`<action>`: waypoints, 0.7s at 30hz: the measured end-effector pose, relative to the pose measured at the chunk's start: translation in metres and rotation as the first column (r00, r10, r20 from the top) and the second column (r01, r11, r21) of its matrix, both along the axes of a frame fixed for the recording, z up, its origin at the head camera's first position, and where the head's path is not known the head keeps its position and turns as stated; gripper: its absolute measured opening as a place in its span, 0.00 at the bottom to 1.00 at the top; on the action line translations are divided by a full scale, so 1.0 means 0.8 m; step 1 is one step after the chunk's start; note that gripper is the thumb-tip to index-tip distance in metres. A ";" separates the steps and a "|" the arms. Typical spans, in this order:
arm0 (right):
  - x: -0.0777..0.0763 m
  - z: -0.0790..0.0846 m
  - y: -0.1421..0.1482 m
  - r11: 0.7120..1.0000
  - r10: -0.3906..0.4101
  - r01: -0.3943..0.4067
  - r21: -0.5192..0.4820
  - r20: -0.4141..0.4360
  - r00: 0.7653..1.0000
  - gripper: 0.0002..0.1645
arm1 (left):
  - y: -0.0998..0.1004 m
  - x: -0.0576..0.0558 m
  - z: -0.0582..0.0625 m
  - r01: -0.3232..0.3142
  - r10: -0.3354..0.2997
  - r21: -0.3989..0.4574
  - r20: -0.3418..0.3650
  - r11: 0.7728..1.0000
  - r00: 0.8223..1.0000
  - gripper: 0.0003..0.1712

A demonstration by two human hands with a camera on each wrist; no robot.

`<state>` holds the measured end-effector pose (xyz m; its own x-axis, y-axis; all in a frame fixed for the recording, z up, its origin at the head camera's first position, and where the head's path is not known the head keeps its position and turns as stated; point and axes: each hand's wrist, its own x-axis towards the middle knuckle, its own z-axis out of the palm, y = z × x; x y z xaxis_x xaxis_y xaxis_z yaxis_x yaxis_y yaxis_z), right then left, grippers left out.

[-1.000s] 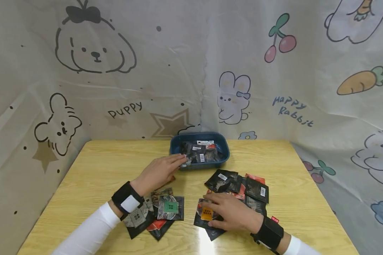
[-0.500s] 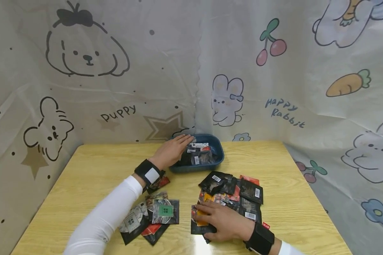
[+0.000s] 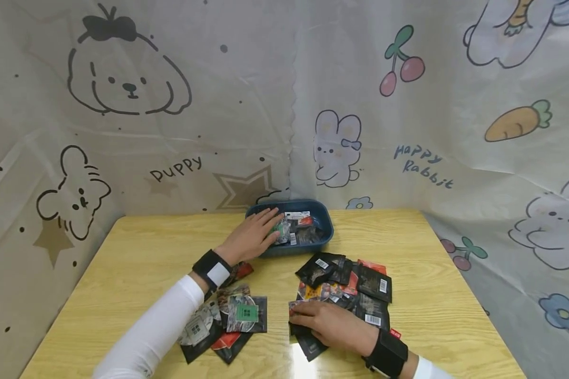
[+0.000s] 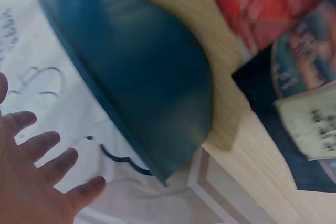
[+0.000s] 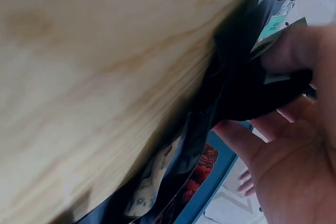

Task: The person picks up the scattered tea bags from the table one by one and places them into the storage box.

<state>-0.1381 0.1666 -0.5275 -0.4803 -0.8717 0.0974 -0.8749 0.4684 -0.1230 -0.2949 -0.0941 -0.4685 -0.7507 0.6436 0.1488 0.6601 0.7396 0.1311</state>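
Note:
My left hand hovers over the left end of a dark blue plastic basket, and its spread fingers hold nothing in the left wrist view. Beside those fingers, inside the basket, lies a silvery food packet with a green label, among several dark ones. My right hand is at the near-left edge of the right-hand pile. It pinches a black packet between thumb and fingers, as the right wrist view shows. Another black packet lies just below that hand.
Black and red packets lie overlapped in the right-hand pile. On the left, a packet with a green label tops a smaller pile; a red-and-black packet lies near the left wrist. A printed cloth hangs behind the table.
My left hand has reached to the basket, let go of the green-labelled packet there and drawn slightly back. The right hand's fingers have gone from spread over the packets to pinching one.

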 end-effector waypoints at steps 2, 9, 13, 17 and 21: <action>-0.002 -0.001 -0.001 1.000 0.001 -0.002 -0.026 -0.039 0.999 0.26 | -0.011 0.018 0.001 0.038 -0.036 0.040 -0.059 0.998 0.998 0.33; -0.010 0.025 0.003 0.996 -0.035 0.030 -0.087 -0.059 0.998 0.30 | -0.049 0.086 -0.002 0.038 -0.021 0.115 -0.143 0.993 0.990 0.28; -0.021 0.051 0.009 0.990 -0.059 0.045 -0.131 -0.100 0.993 0.31 | -0.062 0.130 -0.015 0.072 -0.074 0.048 0.034 0.996 0.997 0.32; -0.042 0.079 0.015 0.981 -0.106 0.081 -0.178 -0.132 0.986 0.33 | -0.067 0.165 -0.028 0.086 -0.063 -0.056 0.328 0.995 0.942 0.43; -0.076 0.102 0.021 0.970 -0.146 0.110 -0.219 -0.156 0.977 0.31 | -0.064 0.177 -0.037 0.067 -0.001 -0.140 0.426 0.988 0.905 0.47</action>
